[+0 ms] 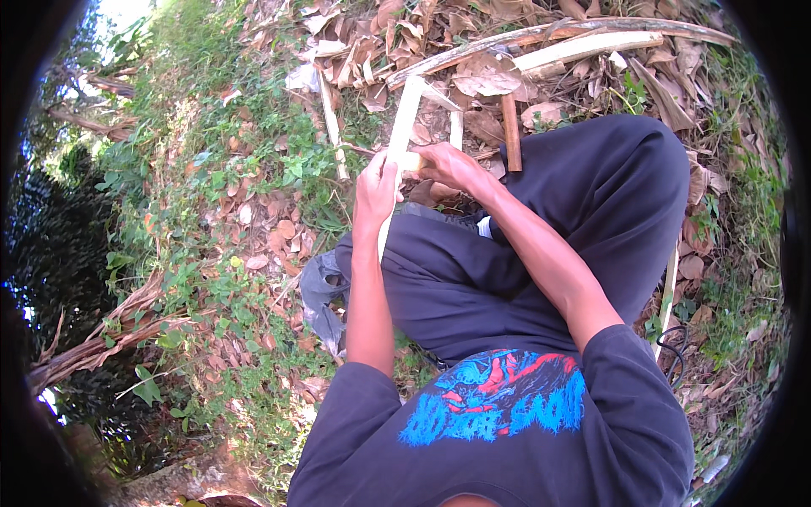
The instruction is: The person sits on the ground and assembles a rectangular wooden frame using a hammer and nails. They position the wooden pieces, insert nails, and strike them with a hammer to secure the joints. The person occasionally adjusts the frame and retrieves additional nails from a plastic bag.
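Observation:
A long pale strip of split wood or bamboo [405, 117] slants upward in front of my crossed legs. My left hand [378, 188] is closed around its lower part, and the strip's bottom end shows below that hand beside my leg. My right hand [449, 164] is closed against the strip's right side, touching or nearly touching my left fingers. A small yellowish end [412, 161] shows at its fingertips; what it belongs to is hidden. Near the strip's top, a thin pale piece [440, 96] angles off to the right; whether it is joined cannot be made out.
A brown stick [511, 133] stands by my right knee. Beyond it lie a long curved split pole [557, 31] and a pale split length [587, 51] on dry leaves. To the left are a thin pale stick [331, 127] and green plants. A grey plastic bag [323, 296] lies by my left elbow.

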